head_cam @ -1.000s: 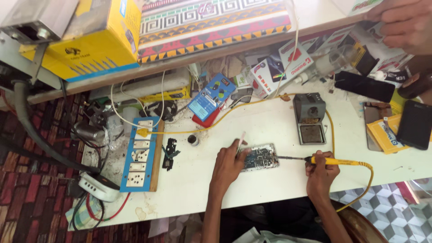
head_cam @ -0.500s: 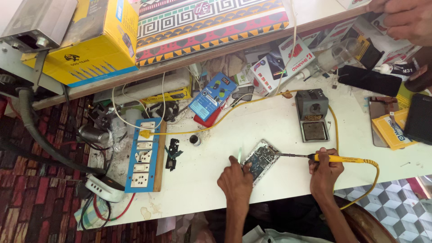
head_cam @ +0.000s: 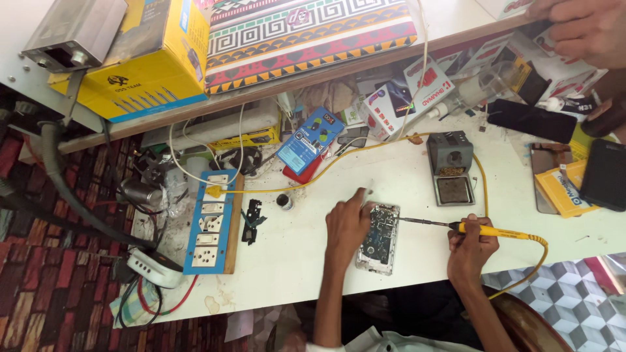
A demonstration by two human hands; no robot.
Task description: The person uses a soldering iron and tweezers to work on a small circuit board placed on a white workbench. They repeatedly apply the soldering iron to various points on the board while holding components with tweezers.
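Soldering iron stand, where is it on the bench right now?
In the head view, the soldering iron stand sits on the white table, right of centre, just beyond the right hand.

Opened phone (head_cam: 379, 238) lies on the table (head_cam: 293, 261) btwn your hands: left hand (head_cam: 345, 225) on its left edge, right hand (head_cam: 471, 244) well to its right w/ soldering iron (head_cam: 456, 227), tip reaching the phone. Iron stand (head_cam: 451, 168) sits behind; switchboard (head_cam: 210, 221) far left.
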